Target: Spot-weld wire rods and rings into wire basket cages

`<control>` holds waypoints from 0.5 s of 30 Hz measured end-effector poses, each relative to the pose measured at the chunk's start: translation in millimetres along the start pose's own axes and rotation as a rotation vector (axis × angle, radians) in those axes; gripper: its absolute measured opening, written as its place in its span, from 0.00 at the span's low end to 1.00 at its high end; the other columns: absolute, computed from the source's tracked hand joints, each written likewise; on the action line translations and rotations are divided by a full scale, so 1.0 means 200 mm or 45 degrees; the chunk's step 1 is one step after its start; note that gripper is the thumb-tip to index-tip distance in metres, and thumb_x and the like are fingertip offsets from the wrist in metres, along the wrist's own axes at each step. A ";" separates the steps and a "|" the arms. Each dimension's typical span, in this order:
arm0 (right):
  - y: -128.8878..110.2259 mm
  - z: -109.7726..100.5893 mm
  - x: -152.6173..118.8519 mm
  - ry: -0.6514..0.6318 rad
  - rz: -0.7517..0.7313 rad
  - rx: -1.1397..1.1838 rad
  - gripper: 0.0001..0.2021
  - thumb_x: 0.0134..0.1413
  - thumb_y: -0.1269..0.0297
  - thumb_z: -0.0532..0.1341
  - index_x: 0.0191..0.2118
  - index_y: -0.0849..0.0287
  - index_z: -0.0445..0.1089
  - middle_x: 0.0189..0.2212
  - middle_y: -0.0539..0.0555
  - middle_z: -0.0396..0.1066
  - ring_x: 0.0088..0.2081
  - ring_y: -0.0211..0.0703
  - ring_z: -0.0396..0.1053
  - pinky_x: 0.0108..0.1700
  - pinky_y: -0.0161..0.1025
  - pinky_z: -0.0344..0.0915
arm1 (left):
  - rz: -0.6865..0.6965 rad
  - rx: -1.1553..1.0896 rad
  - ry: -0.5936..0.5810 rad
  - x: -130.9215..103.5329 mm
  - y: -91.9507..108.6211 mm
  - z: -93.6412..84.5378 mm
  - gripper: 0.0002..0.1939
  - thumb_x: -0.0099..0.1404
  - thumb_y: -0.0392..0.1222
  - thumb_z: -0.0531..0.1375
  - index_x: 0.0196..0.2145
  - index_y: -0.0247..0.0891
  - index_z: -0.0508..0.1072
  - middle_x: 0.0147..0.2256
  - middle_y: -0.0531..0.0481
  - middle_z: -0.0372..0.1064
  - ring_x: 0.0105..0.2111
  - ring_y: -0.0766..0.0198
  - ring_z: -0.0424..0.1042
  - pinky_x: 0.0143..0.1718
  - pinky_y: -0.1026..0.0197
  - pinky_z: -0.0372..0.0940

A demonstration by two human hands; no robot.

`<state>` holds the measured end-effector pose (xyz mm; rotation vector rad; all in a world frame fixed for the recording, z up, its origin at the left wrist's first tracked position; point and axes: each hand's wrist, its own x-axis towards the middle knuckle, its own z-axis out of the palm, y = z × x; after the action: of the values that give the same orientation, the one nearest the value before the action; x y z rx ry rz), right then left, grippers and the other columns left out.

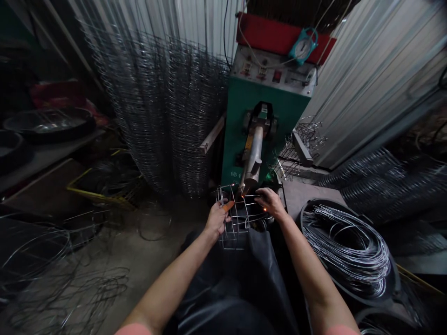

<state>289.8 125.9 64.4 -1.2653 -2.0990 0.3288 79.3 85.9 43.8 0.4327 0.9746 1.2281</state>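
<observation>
A small wire frame (234, 228) is held in front of the green welding machine (232, 139). Its upper edge is at the tip of the machine's metal arm (254, 153), where orange sparks glow. My left hand (219, 217) is closed round the frame's left side, with an orange covering on one finger. On the right, my right hand (270, 202) pinches the end of a wire at the frame's upper right, close to the arm's tip. The lower electrode is mostly hidden behind the wires and my hands.
Tall stacks of wire grids (150, 107) lean against the wall at the left. A round tub (303, 209) of wire rings stands at my right. Wire pieces lie on the floor at lower left. A teal clock (303, 48) hangs atop the machine.
</observation>
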 end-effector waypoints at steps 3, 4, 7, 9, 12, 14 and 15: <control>0.03 -0.02 -0.05 0.034 -0.052 -0.065 0.12 0.52 0.52 0.59 0.36 0.55 0.70 0.44 0.57 0.65 0.50 0.49 0.61 0.51 0.48 0.60 | 0.008 -0.003 -0.011 0.00 0.00 0.00 0.25 0.40 0.43 0.69 0.33 0.37 0.62 0.16 0.65 0.46 0.13 0.79 0.45 0.13 0.72 0.41; 0.04 -0.03 -0.07 0.014 -0.054 -0.090 0.12 0.52 0.52 0.59 0.33 0.55 0.70 0.45 0.57 0.65 0.52 0.50 0.58 0.53 0.50 0.58 | 0.014 -0.009 -0.012 0.00 0.00 0.00 0.25 0.40 0.44 0.69 0.33 0.37 0.62 0.16 0.65 0.46 0.13 0.79 0.46 0.13 0.72 0.41; 0.07 -0.05 -0.11 -0.032 -0.001 -0.104 0.16 0.53 0.50 0.58 0.24 0.56 0.69 0.46 0.57 0.65 0.55 0.53 0.54 0.55 0.53 0.53 | 0.032 -0.021 -0.017 0.00 0.00 0.00 0.26 0.39 0.44 0.70 0.34 0.37 0.62 0.17 0.65 0.47 0.14 0.79 0.45 0.13 0.72 0.41; 0.06 -0.05 -0.12 -0.015 0.054 -0.075 0.17 0.52 0.49 0.58 0.23 0.56 0.69 0.47 0.56 0.64 0.55 0.53 0.54 0.55 0.54 0.52 | 0.045 -0.026 -0.024 0.00 -0.01 0.00 0.27 0.38 0.45 0.70 0.34 0.37 0.62 0.17 0.65 0.46 0.13 0.79 0.45 0.13 0.72 0.41; 0.02 -0.03 -0.11 0.043 0.113 -0.032 0.16 0.51 0.48 0.58 0.24 0.56 0.69 0.47 0.55 0.64 0.54 0.52 0.55 0.55 0.54 0.51 | 0.068 -0.039 -0.015 -0.01 -0.01 0.01 0.28 0.37 0.44 0.70 0.34 0.38 0.62 0.18 0.65 0.47 0.13 0.79 0.45 0.13 0.72 0.41; -0.01 0.00 -0.11 0.096 0.142 -0.007 0.17 0.51 0.48 0.59 0.23 0.56 0.68 0.46 0.55 0.65 0.52 0.52 0.56 0.54 0.53 0.51 | 0.090 -0.052 0.005 -0.03 -0.01 0.01 0.28 0.38 0.43 0.70 0.35 0.38 0.61 0.19 0.65 0.48 0.13 0.80 0.45 0.13 0.72 0.42; -0.02 0.01 -0.10 0.118 0.152 0.003 0.17 0.51 0.49 0.59 0.22 0.56 0.68 0.46 0.56 0.65 0.52 0.52 0.56 0.53 0.53 0.51 | 0.102 -0.059 0.018 -0.04 -0.02 0.01 0.27 0.39 0.43 0.69 0.35 0.38 0.61 0.19 0.65 0.49 0.13 0.80 0.46 0.13 0.72 0.42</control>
<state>292.2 107.0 55.8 -1.3817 -1.9493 0.3186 83.4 78.1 45.5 0.4302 0.9465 1.3251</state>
